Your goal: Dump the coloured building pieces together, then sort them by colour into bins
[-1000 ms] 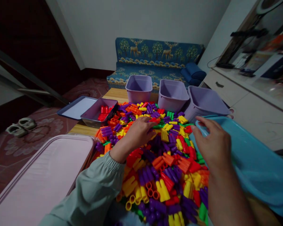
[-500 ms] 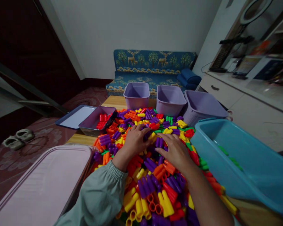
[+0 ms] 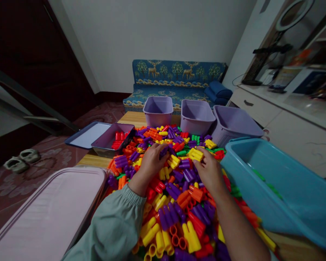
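A heap of plastic tube blocks (image 3: 179, 203) in red, orange, yellow, green and purple covers the wooden table (image 3: 130, 116). My left hand (image 3: 151, 162) rests on the heap with its fingers curled round a purple block (image 3: 164, 150). My right hand (image 3: 210, 171) is just to its right, pinching a yellow block (image 3: 195, 154) lifted slightly off the pile. The two hands are close together near the middle of the heap. A grey-green sleeve (image 3: 111, 224) covers my left arm.
Three lilac bins (image 3: 158, 115) (image 3: 197, 119) (image 3: 233, 125) stand behind the heap. A shallow lilac tray (image 3: 107, 139) at left holds red blocks, beside a blue lid (image 3: 84, 131). A blue tub (image 3: 288, 203) with green pieces sits at right, a pink box (image 3: 43, 214) at lower left.
My right hand came from the blue tub's rim to the heap and has picked up a yellow block. My left hand drew back slightly and curled on a purple block.
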### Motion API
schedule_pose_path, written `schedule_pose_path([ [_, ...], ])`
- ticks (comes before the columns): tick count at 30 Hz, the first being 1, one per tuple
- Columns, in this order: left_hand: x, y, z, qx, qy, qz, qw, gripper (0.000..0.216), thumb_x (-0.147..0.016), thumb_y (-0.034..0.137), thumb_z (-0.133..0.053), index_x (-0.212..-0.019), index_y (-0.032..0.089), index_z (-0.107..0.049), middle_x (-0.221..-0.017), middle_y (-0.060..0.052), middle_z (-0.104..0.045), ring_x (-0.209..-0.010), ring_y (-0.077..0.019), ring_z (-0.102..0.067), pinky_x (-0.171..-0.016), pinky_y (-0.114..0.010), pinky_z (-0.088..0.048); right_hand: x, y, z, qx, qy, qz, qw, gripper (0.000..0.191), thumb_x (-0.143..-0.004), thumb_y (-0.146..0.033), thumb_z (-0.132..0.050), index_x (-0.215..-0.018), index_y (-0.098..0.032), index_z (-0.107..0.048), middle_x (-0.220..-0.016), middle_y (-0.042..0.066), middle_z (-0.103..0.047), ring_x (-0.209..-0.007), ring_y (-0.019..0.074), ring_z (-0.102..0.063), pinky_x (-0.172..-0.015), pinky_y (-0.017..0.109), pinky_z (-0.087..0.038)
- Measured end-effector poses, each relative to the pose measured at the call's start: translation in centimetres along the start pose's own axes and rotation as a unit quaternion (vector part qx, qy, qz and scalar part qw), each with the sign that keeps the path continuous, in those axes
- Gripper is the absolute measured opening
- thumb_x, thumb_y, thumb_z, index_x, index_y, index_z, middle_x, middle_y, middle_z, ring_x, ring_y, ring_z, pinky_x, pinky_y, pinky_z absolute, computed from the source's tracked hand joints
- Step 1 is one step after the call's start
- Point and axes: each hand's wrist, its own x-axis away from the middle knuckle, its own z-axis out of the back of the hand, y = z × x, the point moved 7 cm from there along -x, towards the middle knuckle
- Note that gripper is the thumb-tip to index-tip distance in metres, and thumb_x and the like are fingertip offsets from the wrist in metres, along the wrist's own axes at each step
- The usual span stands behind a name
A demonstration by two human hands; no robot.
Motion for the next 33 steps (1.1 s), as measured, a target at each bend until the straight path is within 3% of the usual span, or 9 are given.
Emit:
schedule_pose_path([
  [5,0.1,0.2,0.0,-0.006,-0.004,-0.002,1.0,0.034,-0.087,0.026,-0.06,-0.12,0.019,-0.065,-0.106,-0.009,-0.066,-0.095,-0.0208,-0.065,-0.083,-0.031,-0.052,0.2,0.2,-0.7,-0.001,-0.027,-0.015,1.0,0.045,-0.081,-0.022,-0.057,-0.126,-0.022,-0.059,-0.112,0.01,-0.071,-0.103,0.0246,-0.068,-0.091,0.043,-0.054],
  [10,0.2,0.3,0.0,-0.006,-0.001,-0.007,1.0,0.034,-0.088,0.029,-0.059,-0.12,0.019,-0.065,-0.104,-0.008,-0.065,-0.093,-0.0204,-0.064,-0.081,-0.03,-0.051,0.2,-0.3,-1.3,0.037,-0.054,-0.028,0.997,0.047,-0.083,-0.022,-0.055,-0.129,-0.015,-0.057,-0.113,0.014,-0.07,-0.102,0.0246,-0.068,-0.09,0.039,-0.054],
  [19,0.0,0.0,-0.4,-0.003,0.008,-0.03,1.0,0.036,-0.085,0.027,-0.062,-0.12,0.016,-0.065,-0.101,-0.01,-0.064,-0.09,-0.0214,-0.063,-0.079,-0.031,-0.05,0.1,-0.7,-1.3,0.073,-0.049,-0.034,0.996,0.05,-0.081,-0.018,-0.058,-0.13,-0.012,-0.058,-0.104,0.013,-0.073,-0.093,0.0239,-0.069,-0.088,0.036,-0.053],
  [28,0.0,-0.3,0.0,0.039,0.027,-0.03,0.998,0.033,-0.083,0.022,-0.063,-0.116,0.016,-0.068,-0.096,-0.009,-0.065,-0.087,-0.0205,-0.063,-0.08,-0.032,-0.051,-0.1,0.3,-0.8,0.024,-0.006,-0.019,0.999,0.055,-0.079,-0.016,-0.055,-0.134,-0.012,-0.053,-0.12,0.016,-0.067,-0.108,0.0251,-0.065,-0.091,0.04,-0.054],
  [33,0.0,-0.6,0.7,0.107,0.091,-0.016,0.99,0.046,-0.083,0.023,-0.066,-0.127,0.016,-0.06,-0.107,-0.009,-0.063,-0.097,-0.0204,-0.062,-0.086,-0.033,-0.05,-0.3,-0.3,-0.1,0.026,0.012,0.036,0.999,0.05,-0.082,-0.018,-0.051,-0.131,-0.014,-0.056,-0.133,0.016,-0.058,-0.117,0.0254,-0.059,-0.095,0.043,-0.053],
])
